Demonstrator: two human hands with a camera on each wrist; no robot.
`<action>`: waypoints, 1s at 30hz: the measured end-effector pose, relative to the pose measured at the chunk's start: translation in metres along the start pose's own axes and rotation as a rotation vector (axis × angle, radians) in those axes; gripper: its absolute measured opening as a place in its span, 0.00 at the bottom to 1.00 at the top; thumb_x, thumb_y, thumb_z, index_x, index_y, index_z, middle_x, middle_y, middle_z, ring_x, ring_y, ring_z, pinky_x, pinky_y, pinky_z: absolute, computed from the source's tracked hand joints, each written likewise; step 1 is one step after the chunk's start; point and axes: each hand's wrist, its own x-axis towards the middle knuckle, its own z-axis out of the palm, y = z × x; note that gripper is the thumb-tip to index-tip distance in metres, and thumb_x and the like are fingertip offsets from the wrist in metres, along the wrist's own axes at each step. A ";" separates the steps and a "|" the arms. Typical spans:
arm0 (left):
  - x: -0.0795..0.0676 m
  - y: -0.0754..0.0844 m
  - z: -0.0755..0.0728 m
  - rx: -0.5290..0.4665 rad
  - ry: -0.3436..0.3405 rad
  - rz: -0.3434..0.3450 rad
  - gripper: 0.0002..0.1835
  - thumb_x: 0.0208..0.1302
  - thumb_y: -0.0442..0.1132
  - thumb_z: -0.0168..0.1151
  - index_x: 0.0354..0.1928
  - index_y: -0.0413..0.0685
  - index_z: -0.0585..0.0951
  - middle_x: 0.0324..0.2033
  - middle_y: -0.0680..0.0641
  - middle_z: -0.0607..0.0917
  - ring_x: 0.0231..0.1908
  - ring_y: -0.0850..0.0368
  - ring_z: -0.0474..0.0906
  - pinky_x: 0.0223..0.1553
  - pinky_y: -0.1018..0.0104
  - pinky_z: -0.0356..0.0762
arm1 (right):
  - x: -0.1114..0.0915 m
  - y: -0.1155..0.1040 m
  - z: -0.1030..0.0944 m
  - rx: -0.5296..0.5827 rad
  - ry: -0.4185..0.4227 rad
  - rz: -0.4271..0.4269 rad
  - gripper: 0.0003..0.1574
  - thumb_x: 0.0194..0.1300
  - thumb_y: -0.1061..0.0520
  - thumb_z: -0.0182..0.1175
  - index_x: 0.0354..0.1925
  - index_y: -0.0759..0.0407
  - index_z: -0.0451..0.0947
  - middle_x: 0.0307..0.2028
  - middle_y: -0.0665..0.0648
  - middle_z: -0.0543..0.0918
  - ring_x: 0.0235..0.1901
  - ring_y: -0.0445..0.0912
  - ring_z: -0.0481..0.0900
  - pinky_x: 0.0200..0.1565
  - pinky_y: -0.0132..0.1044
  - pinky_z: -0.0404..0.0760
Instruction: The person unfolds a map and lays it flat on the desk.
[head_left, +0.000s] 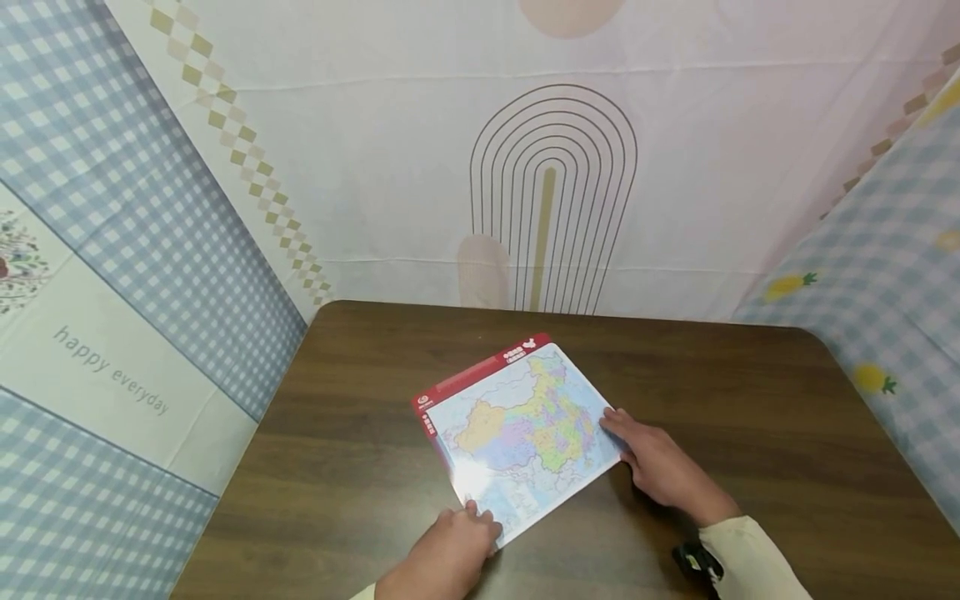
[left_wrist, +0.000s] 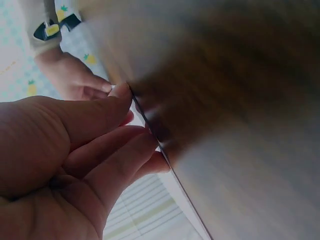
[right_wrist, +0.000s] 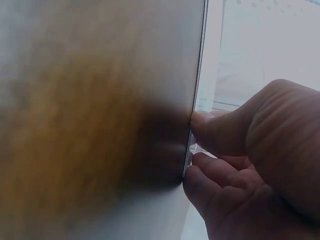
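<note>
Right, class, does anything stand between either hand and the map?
Nothing visible does. The left hand and right hand already touch the map at its edges, with no other object showing between them and it.

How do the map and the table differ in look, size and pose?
The map is multicoloured and printed; the table is dark brown. The map is smaller; the table extends well beyond it. In the head view, the map is turned at a slant, while the table runs almost straight across. Both look flat.
</note>
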 end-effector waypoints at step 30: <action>0.028 -0.157 -0.029 -0.230 0.111 -0.144 0.30 0.63 0.33 0.76 0.68 0.48 0.82 0.64 0.46 0.86 0.60 0.45 0.85 0.64 0.43 0.81 | -0.017 -0.117 0.028 0.080 0.066 0.057 0.44 0.64 0.45 0.76 0.70 0.64 0.76 0.70 0.64 0.80 0.69 0.57 0.79 0.65 0.53 0.81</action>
